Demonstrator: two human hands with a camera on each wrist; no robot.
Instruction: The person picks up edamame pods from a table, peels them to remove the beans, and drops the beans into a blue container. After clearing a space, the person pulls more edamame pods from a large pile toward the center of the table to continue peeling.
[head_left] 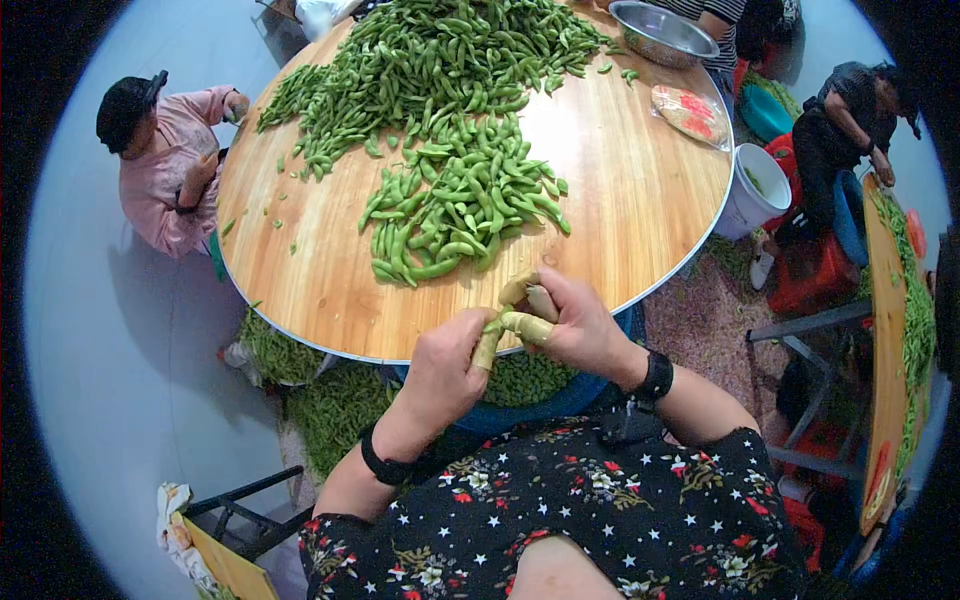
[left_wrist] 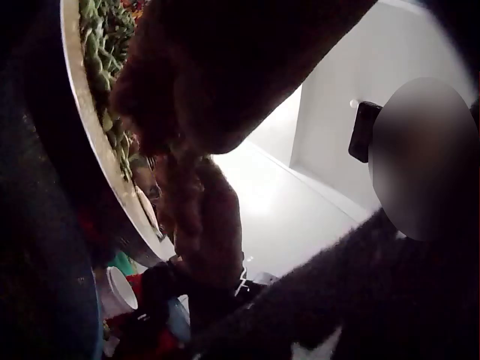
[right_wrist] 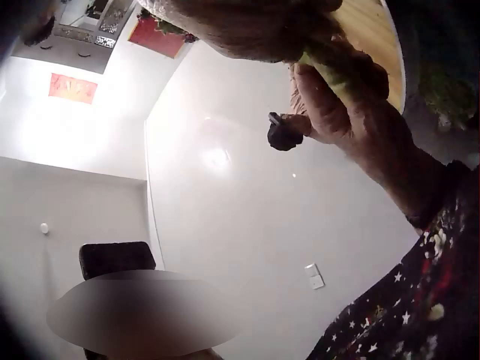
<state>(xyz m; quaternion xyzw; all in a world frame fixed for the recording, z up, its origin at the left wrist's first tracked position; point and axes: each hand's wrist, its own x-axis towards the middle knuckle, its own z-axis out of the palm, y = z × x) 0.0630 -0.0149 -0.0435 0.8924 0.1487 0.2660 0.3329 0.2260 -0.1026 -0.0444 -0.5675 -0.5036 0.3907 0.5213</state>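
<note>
Both hands meet just past the table's near edge in the head view, with a green soybean pod (head_left: 497,322) pinched between them. My left hand (head_left: 445,362) grips it from the left, thumb up. My right hand (head_left: 585,325) is curled in from the right, its thumb and forefinger at the pod. Yellowish covers (head_left: 527,327) sheathe the thumbs and a right finger. Beyond the fingertips lies a loose heap of green pods (head_left: 465,215) on the round wooden table (head_left: 620,240). The left wrist view is dark, and fingers largely hide the pod in both wrist views.
A bigger pod pile (head_left: 430,70) covers the table's far side. A metal basin (head_left: 663,35) and a bagged item (head_left: 690,115) stand at right. Below the hands sits a blue tub (head_left: 490,420) of shelled beans. People work at left and right; a white bucket (head_left: 755,190) stands beside the table.
</note>
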